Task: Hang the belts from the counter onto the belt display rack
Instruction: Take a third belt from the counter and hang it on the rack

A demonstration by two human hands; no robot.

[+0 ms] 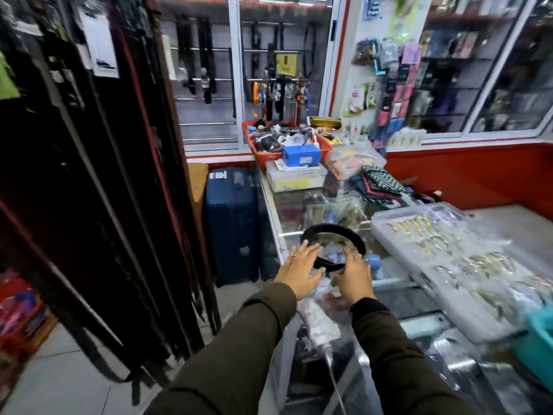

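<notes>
A black belt (329, 228) lies coiled in a loop on the glass counter (287, 211), near its left edge. My left hand (299, 269) hovers at the loop's near left side with fingers spread, holding nothing. My right hand (354, 275) rests on the loop's near right side, fingers curled over the strap; a firm grip cannot be made out. The belt display rack (98, 181) stands to the left, full of several dark hanging belts that reach almost to the floor.
A clear tray of buckles (449, 259) lies on the counter to the right. A red basket (324, 145) of small goods and a blue box (300, 155) sit at the counter's far end. A blue suitcase (232, 223) stands between rack and counter.
</notes>
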